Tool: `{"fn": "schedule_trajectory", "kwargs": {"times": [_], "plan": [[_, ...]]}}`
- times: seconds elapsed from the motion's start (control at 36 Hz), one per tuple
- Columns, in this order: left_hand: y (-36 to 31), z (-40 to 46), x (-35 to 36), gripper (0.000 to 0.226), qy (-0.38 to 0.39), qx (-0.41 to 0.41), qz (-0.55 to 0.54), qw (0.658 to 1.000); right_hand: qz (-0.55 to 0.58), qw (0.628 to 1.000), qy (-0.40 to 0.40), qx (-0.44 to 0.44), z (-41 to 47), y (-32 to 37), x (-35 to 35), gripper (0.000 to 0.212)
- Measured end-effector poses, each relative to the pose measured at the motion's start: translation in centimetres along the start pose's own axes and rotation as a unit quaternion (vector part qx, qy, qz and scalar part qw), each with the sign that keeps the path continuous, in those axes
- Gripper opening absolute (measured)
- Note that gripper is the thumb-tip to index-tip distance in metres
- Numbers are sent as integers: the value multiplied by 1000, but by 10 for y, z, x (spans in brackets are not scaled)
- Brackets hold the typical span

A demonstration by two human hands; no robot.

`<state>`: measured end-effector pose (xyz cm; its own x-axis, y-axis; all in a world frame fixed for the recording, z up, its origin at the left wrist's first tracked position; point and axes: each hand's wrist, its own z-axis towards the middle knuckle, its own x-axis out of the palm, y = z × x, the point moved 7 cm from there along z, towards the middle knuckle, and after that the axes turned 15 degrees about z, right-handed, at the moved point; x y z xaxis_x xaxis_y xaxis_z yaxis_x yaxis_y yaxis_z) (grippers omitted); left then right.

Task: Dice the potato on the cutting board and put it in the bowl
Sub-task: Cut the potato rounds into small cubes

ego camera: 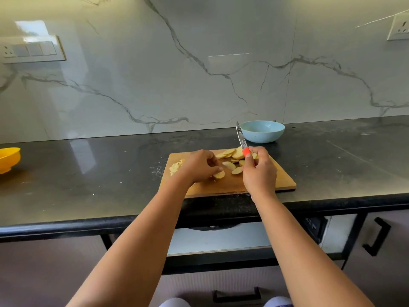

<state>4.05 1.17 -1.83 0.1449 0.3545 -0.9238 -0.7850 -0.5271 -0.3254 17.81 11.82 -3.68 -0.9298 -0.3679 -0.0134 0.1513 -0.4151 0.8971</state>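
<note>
Head view, left fingers (215, 167) pinching potato slice (219, 174), right fingers (251, 159) gripping raised knife (241, 138)

**The person's arms and hands, seen from the head camera**

Two bare forearms enter from the lower edge, narrowing toward the wrists. No sleeve shows on either arm; both are uncovered as far as they can be seen. The left hand (200, 166) and the right hand (259, 171) carry no glove, ring, watch or band that can be made out. At the bottom edge, two rounded patches of pale lavender cloth (174, 302) show, apparently the person's clothing.
</note>
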Motion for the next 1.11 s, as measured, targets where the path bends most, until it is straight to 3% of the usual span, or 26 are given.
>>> {"fn": "schedule_trajectory", "kwargs": {"times": [0.06,0.14,0.33,0.53,0.67,0.81,1.0,1.11], "plan": [[-4,-3,-5,18,-45,6,59,997,-6,1000,1,0,-1,2,0,19],[-3,-10,-16,20,-88,12,58,994,-9,1000,1,-8,-4,7,-1,19],[0,-27,0,38,68,64,94,991,-23,1000,12,-6,-18,21,-4,31],[-2,-29,0,34,-46,50,78,995,-98,990,102,1,-38,30,-4,23],[0,-33,0,25,-135,43,60,988,-252,950,183,38,-48,35,-4,22],[3,-33,7,34,-112,18,64,991,-304,933,187,42,-55,51,-3,23],[3,-31,9,36,-101,8,63,993,-434,856,267,91,-62,60,17,38],[3,-30,10,35,-92,6,58,994,-401,883,237,62,-65,66,19,33]]}}
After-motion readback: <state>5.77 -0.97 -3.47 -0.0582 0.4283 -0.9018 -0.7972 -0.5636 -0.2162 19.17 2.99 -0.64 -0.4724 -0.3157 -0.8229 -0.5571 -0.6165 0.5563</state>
